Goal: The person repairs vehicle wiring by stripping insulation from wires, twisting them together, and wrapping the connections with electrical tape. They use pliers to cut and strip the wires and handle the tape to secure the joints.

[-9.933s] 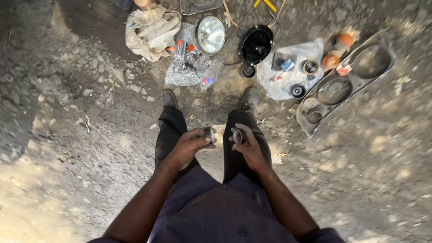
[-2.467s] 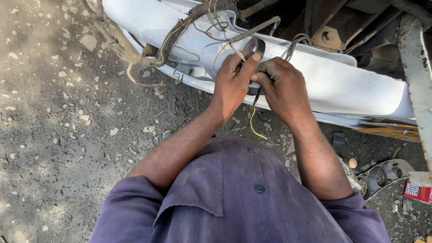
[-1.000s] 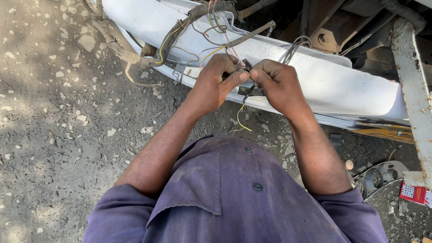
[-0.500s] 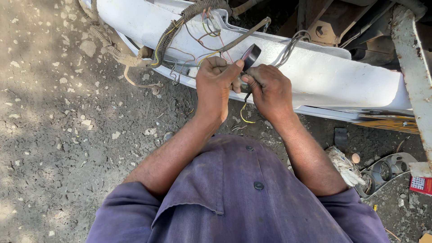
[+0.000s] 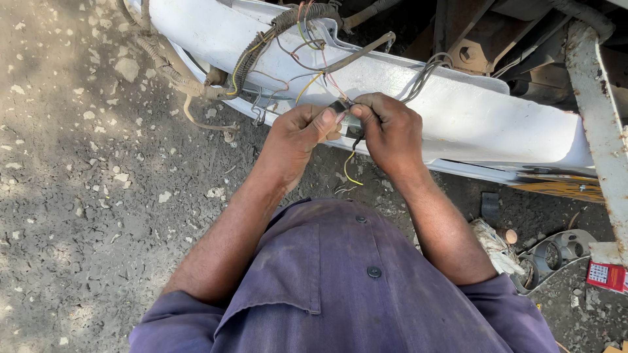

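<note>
Where the purple work shirt (image 5: 340,287) filled the near view, both forearms reached forward over the gravel ground (image 5: 85,196). The left hand (image 5: 297,134) and right hand (image 5: 392,131) were drawn close together, fingertips pinching a small dark connector (image 5: 341,110) between them; a yellow wire (image 5: 348,168) dangled below. Beyond lay the white body panel (image 5: 471,111), draped with a wiring harness (image 5: 281,26). Farthest right stood a rusted white post (image 5: 598,98).
</note>
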